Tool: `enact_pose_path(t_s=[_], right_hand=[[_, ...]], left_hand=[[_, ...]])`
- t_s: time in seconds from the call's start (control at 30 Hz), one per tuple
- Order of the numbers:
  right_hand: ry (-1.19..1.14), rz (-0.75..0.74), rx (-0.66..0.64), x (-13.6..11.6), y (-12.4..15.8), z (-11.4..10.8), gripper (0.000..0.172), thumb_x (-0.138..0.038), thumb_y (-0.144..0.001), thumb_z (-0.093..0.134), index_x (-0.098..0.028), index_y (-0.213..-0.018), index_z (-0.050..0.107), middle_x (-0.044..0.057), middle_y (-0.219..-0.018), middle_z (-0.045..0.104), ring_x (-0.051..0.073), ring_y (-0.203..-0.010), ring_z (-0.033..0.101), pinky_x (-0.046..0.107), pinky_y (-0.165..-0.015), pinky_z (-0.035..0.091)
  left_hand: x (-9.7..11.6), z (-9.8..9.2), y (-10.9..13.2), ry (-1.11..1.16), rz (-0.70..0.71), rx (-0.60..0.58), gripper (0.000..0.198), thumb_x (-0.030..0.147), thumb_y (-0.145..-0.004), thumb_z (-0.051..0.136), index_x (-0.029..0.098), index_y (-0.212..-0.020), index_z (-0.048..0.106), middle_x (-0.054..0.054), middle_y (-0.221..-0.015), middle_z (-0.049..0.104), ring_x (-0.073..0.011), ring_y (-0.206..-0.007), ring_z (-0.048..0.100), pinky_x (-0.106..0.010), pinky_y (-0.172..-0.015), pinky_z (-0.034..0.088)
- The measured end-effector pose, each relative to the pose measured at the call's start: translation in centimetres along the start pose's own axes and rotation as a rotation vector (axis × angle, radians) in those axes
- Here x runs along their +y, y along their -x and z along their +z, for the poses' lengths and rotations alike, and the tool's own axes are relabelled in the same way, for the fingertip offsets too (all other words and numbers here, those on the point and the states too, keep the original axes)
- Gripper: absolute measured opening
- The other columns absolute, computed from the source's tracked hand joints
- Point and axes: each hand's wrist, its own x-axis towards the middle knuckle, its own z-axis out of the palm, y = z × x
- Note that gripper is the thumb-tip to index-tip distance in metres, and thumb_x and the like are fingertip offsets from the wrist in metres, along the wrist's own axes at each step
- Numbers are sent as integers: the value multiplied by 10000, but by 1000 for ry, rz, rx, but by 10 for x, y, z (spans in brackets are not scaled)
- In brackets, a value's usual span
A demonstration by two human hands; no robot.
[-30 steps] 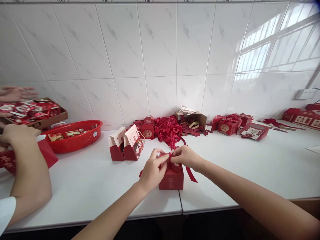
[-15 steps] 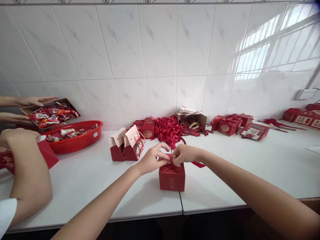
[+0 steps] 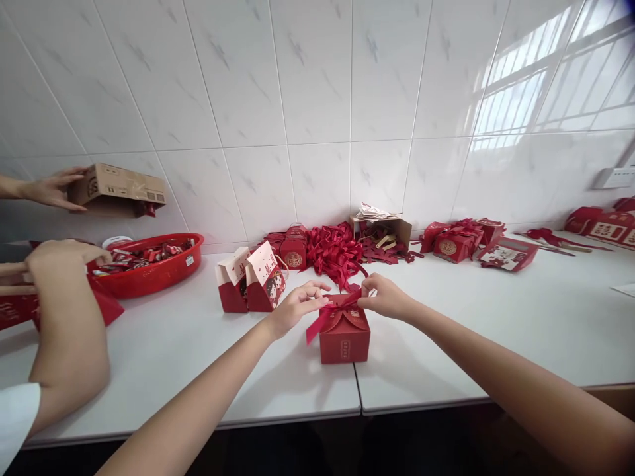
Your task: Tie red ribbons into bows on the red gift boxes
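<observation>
A red gift box [image 3: 345, 345] stands upright near the table's front edge, with a red ribbon [image 3: 313, 326] knotted over its petal-like top flaps. At the knot's left, my left hand [image 3: 299, 305] pinches one part of the ribbon between thumb and fingers. My right hand [image 3: 384, 296] grips the other part on the right side, fingers closed. One ribbon tail hangs off the box's left side. Behind the box lies a heap of red ribbons [image 3: 333, 250]. Two red and white house-shaped boxes [image 3: 262, 281] stand to the left of my left hand.
At left, a co-worker's hand [image 3: 57, 188] tips a cardboard carton [image 3: 129, 185] over a red basin [image 3: 163, 272] of sweets. Another person's arm [image 3: 74, 330] reaches in below. Red boxes [image 3: 456, 243] and an open carton [image 3: 399, 231] stand by the tiled wall.
My hands have drawn apart, pulling the ribbon sideways at the knot; a tail now hangs left. The co-worker's carton has been tipped over, and its sweets are now in the basin.
</observation>
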Motion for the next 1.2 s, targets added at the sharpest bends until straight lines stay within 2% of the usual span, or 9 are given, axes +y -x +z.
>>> enact_pose_path(t_s=[0.17, 0.33, 0.43, 0.6, 0.67, 0.83, 1.0, 1.1, 1.2], right_hand=[[79, -3, 45, 0, 13, -2, 175, -227, -626, 644, -178, -555, 492, 90, -971, 554, 261, -937, 524, 371, -804, 422], [127, -87, 12, -7, 30, -7, 164, -166, -636, 649, -184, -580, 496, 80, -999, 558, 261, -995, 513, 399, -881, 411], [50, -232, -42, -9, 36, -9, 79, -247, -771, 604, -190, -814, 569, 81, -1009, 562, 220, -962, 535, 364, -850, 455], [192, -486, -93, -18, 48, 2, 715, -531, -722, 695, -157, -1285, 462, 177, -1346, 433, 340, -1256, 381, 496, -1012, 375], [315, -483, -134, -24, 57, 10, 796, -568, -721, 685, -141, -1343, 430, 201, -1397, 396, 388, -1298, 331, 549, -1032, 338], [416, -370, -228, -27, 83, 1, 743, -626, -817, 535, -175, -1391, 396, 179, -1311, 492, 355, -1173, 485, 516, -952, 430], [478, -15, -275, 13, 78, -51, 560, -493, -755, 672, -220, -1221, 524, 137, -1234, 539, 305, -1028, 588, 432, -854, 486], [959, 411, 218, 48, 58, -72, 417, -292, -843, 585, -107, -1210, 515, 257, -1306, 458, 437, -1244, 403, 617, -966, 310], [1015, 412, 227, 70, 38, -66, 536, -243, -836, 588, -89, -1321, 419, 271, -1430, 314, 477, -1369, 165, 670, -1007, 182]], left_hand=[[-9, -6, 0, -74, 2, 49, 256, 377, -763, 623, 182, -619, 541, -75, -1061, 534, -262, -1089, 451, -471, -1038, 312], [-2, -4, 16, -36, 39, -7, 307, 318, -790, 592, 174, -573, 431, -56, -1009, 534, -187, -899, 536, -348, -889, 428], [4, 4, 23, 12, 35, -7, 313, 314, -834, 541, 180, -592, 395, -53, -974, 553, -172, -854, 553, -309, -801, 459], [8, 23, 22, 81, 29, 20, 222, 324, -852, 550, 178, -697, 485, -48, -992, 541, -180, -890, 564, -314, -818, 464], [7, 30, 21, 143, 32, 13, 157, 326, -864, 542, 188, -804, 498, -48, -1032, 532, -180, -915, 573, -322, -829, 468], [-7, 36, 23, 387, 45, -72, 398, 338, -883, 542, 285, -1205, 314, -91, -1270, 426, -214, -1099, 536, -356, -852, 471], [-41, 33, 21, 144, -73, 17, 442, 339, -884, 521, 285, -1249, 277, -112, -1288, 413, -228, -1152, 481, -395, -893, 439], [-58, 34, 19, 36, -113, 79, 428, 298, -885, 493, 278, -1255, 278, -111, -1298, 412, -228, -1172, 463, -407, -904, 436], [-65, 38, 17, 0, -155, 102, 414, 268, -886, 466, 268, -1257, 283, -111, -1304, 416, -221, -1174, 466, -397, -902, 449]])
